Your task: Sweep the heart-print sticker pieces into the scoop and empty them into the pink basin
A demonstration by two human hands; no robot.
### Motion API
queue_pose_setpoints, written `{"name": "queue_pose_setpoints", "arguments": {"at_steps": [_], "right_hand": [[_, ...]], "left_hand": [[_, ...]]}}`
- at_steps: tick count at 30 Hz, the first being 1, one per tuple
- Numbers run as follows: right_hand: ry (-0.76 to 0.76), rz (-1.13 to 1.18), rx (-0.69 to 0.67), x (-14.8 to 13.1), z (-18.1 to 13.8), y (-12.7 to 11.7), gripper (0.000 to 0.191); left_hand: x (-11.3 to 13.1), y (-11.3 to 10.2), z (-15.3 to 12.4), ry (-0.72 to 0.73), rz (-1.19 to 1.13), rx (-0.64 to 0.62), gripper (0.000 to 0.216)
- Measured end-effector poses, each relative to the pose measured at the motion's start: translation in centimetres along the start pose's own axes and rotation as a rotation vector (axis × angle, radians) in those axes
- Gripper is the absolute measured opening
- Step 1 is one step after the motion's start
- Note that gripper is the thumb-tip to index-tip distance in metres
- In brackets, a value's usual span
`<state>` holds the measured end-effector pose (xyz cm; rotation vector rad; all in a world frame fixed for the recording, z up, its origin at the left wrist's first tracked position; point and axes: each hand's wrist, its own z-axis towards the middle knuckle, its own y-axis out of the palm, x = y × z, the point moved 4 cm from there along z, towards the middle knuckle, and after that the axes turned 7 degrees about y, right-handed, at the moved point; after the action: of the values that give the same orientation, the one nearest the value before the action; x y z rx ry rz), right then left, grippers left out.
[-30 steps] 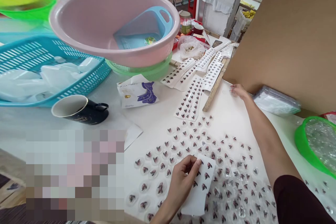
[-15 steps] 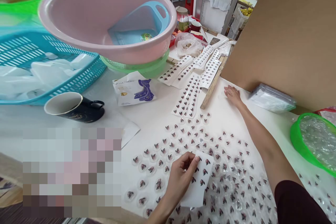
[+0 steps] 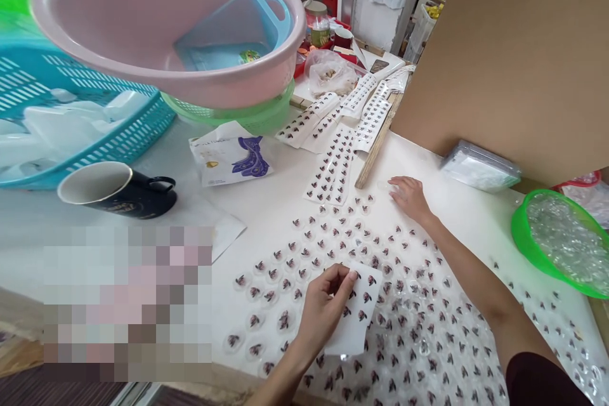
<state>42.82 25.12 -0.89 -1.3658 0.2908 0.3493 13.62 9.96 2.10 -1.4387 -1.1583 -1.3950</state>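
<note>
White tabletop carries scattered clear discs with printed motifs from four to six o'clock. Toward five, the left hand pinches a sticker sheet by its upper edge, thumb over fingers. Near three, the right hand curves loosely at a bare clear disc; whether it grips, I cannot tell. Pinching only the sheet's blank margin would probably spare the stickers.

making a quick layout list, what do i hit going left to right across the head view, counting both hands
Dark mug, white packet with purple print, left hand, right hand, clear stack, green basin.
</note>
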Motion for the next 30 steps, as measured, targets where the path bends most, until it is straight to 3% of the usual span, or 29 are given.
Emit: {"name": "queue_pose_setpoints", "arguments": {"at_steps": [4, 8, 11, 15, 18, 22, 30], "right_hand": [[-0.076, -0.022, -0.072, -2.1, 1.3, 0.8, 0.029], [0.004, 0.047, -0.077, -2.5, 1.3, 1.4, 0.026], [0.094, 0.108, -0.071, -1.4, 0.6, 0.9, 0.028], [0.149, 0.064, 0.042, 1.4, 0.2, -1.2, 0.035], [0.113, 0.087, -0.010, 2.8, 0.1, -1.6, 0.034], [0.122, 0.260, -0.033, 3.3, -0.6, -1.0, 0.027], [0.396, 0.599, 0.044, 4.0, -0.4, -1.2, 0.030]], "left_hand": [[0.1, -0.1, 0.2, 0.016, 0.029, 0.010, 0.041], [-0.1, -0.1, 0.3, 0.021, 0.030, 0.026, 0.040], [-0.3, 0.0, 0.1, 0.016, 0.012, 0.017, 0.040], [-0.3, 0.1, -0.1, 0.009, -0.014, -0.008, 0.040], [-0.4, 0.2, -0.1, 0.007, -0.018, -0.013, 0.041], [-0.3, 0.2, 0.0, 0.014, -0.008, -0.007, 0.041], [-0.2, 0.3, 0.1, 0.020, 0.000, -0.009, 0.040]]}}
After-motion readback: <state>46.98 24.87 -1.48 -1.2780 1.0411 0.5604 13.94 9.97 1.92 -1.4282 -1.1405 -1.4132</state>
